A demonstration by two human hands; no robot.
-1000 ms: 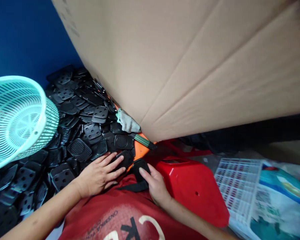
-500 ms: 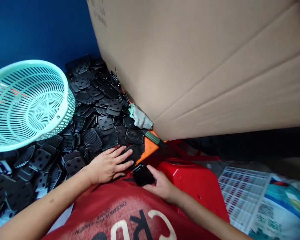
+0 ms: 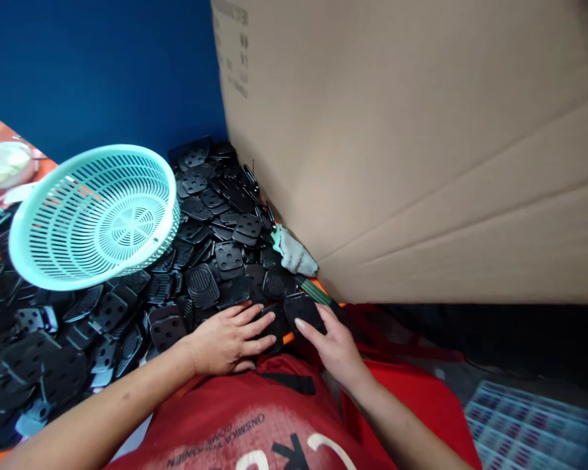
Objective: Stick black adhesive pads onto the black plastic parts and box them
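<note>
My right hand [image 3: 337,346] pinches a black pedal pad [image 3: 302,313] between thumb and fingers, at the near right corner of the table. My left hand [image 3: 235,339] lies flat with fingers spread on black pads at the near edge of the pile [image 3: 203,284]. The pile is made of many flat pads, some ribbed and some with round dots. Just beyond the held pad are a green-striped handle [image 3: 314,290] and a crumpled grey glove or cloth [image 3: 296,254].
A mint-green plastic basket [image 3: 95,215] sits tilted on the pile at left. A large cardboard box [image 3: 411,150] stands along the right, and a blue panel [image 3: 98,72] at the back. A red stool [image 3: 421,405] and a white plastic crate [image 3: 529,424] are low at right.
My right hand has lifted the pad from near my lap up to the table corner. My left hand stays flat on the pads. The view has shifted, showing more at left.
</note>
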